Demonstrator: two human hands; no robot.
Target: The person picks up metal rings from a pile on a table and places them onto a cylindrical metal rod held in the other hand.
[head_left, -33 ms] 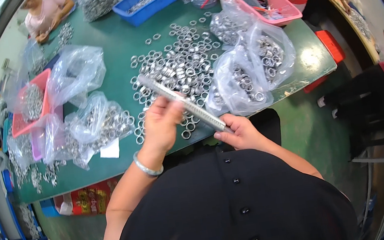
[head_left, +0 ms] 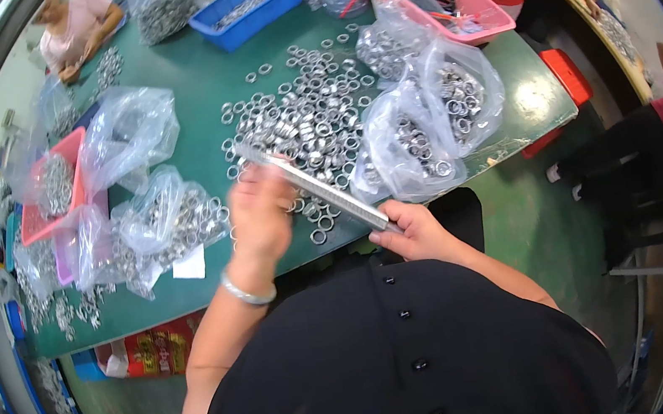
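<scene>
My right hand [head_left: 415,229] is closed around the near end of a long, slim silver bar [head_left: 330,194] with fine ridges along it. The bar slants up and to the left over a heap of metal rings [head_left: 294,123] on the green table [head_left: 183,54]. Beside the bar's upper part is my left hand [head_left: 260,213], with a pale bangle at the wrist. Its fingers are smeared by motion, and I cannot tell whether they touch the bar. The bar's far tip is blurred too.
Clear plastic bags [head_left: 403,142] of rings lie right of the heap, and another open bag [head_left: 154,211] lies left. Blue [head_left: 254,14] and pink [head_left: 484,29] trays stand at the back. A person [head_left: 81,26] sits far left; others stand at the right.
My left hand has moved a little left and down from the bar's upper part and is more blurred. My right hand still holds the near end. The whole view has shifted slightly.
</scene>
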